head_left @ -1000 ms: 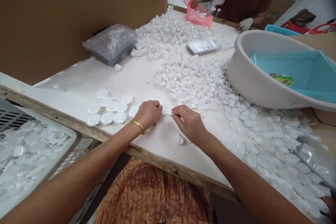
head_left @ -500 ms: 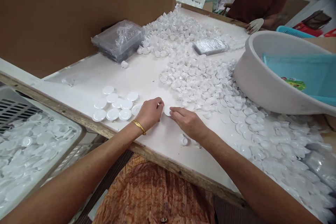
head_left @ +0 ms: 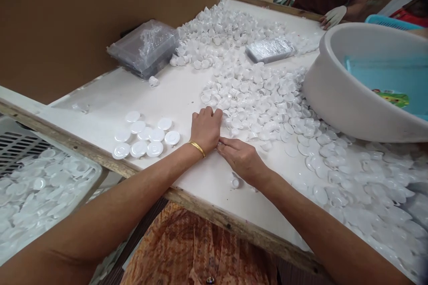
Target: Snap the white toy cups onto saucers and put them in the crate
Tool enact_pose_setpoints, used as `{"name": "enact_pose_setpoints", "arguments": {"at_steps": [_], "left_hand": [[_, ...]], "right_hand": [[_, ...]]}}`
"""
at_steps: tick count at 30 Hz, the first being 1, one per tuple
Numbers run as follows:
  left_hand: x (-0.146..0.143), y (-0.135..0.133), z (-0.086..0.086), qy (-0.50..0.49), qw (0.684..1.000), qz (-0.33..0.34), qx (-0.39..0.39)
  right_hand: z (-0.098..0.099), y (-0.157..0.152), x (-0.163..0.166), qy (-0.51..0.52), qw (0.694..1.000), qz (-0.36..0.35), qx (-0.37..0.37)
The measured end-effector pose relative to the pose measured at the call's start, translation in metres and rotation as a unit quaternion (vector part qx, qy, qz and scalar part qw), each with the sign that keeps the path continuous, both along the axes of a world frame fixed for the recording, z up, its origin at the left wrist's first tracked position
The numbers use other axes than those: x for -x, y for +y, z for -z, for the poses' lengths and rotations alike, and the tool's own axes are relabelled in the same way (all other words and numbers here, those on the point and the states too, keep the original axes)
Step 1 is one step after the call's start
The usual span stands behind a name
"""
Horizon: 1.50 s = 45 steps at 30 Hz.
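My left hand (head_left: 206, 128), with a gold bangle at the wrist, is at the near edge of a pile of small white cups and saucers (head_left: 247, 93). Its fingers curl downward, hiding the tips and whatever is in them. Just right of it, my right hand (head_left: 242, 158) is closed in a pinch; the white saucer seen in these fingers a moment ago is now hidden behind my left hand. Several white saucers (head_left: 154, 148) lie grouped on the table to the left. One small white cup (head_left: 235, 181) lies by my right wrist.
Plastic-wrapped boxes (head_left: 145, 49) stand by a cardboard panel (head_left: 110, 13). A wrapped flat pack (head_left: 270, 50) lies amid the pieces. A large grey basin (head_left: 368, 93) occupies the right, a crate of white pieces (head_left: 43, 187) the lower left. Across the table is a co-worker's gloved hand (head_left: 334, 17).
My left hand has moved right and forward to the pile, crossing in front of my right fingertips and covering the saucer. The co-worker's pink bag has shifted left.
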<state>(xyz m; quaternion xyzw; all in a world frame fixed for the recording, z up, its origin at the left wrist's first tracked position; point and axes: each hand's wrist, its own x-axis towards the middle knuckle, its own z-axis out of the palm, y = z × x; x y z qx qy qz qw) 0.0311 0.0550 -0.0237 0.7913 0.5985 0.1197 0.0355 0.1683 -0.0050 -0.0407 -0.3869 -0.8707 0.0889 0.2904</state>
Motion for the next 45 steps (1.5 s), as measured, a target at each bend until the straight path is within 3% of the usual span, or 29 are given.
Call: {"name": "enact_pose_setpoints", "arguments": {"at_steps": [9,16,20,23,27,29,31,34,37,41,45], "left_hand": [[-0.002,0.004,0.005,0.008,0.999,0.051,0.008],[-0.002,0.000,0.001,-0.016,1.000,0.022,0.002],[0.002,0.000,0.000,-0.018,1.000,0.012,0.010],[0.007,-0.003,-0.004,0.007,1.000,0.003,0.016],[0.021,-0.012,-0.015,0.081,0.995,0.061,-0.018],[0.033,-0.012,-0.017,0.086,0.994,0.062,0.024],[0.047,-0.009,-0.017,0.073,0.995,0.021,0.068],[0.064,-0.005,-0.019,0.084,0.995,-0.012,0.052],[0.070,-0.007,-0.027,0.117,0.993,-0.002,0.034],[0.053,-0.022,-0.039,0.085,0.996,-0.001,0.016],[0.010,-0.041,-0.031,-0.061,0.985,0.119,0.107]], "right_hand": [[0.002,0.001,-0.015,-0.040,0.998,-0.054,0.004],[-0.006,-0.004,-0.008,-0.054,0.998,-0.029,0.017],[-0.016,-0.009,-0.007,-0.002,0.997,-0.002,0.083],[-0.029,-0.018,-0.013,0.069,0.990,0.053,0.113],[-0.040,-0.032,-0.040,0.092,0.979,0.168,0.071],[-0.038,-0.037,-0.067,0.053,0.965,0.250,0.050],[-0.033,-0.041,-0.100,-0.023,0.939,0.342,0.032],[-0.024,-0.043,-0.144,-0.137,0.900,0.412,0.044],[-0.017,-0.040,-0.161,-0.180,0.898,0.398,0.053],[-0.011,-0.032,-0.152,-0.223,0.912,0.343,-0.002],[-0.011,-0.033,-0.133,-0.281,0.910,0.303,-0.039]]}}
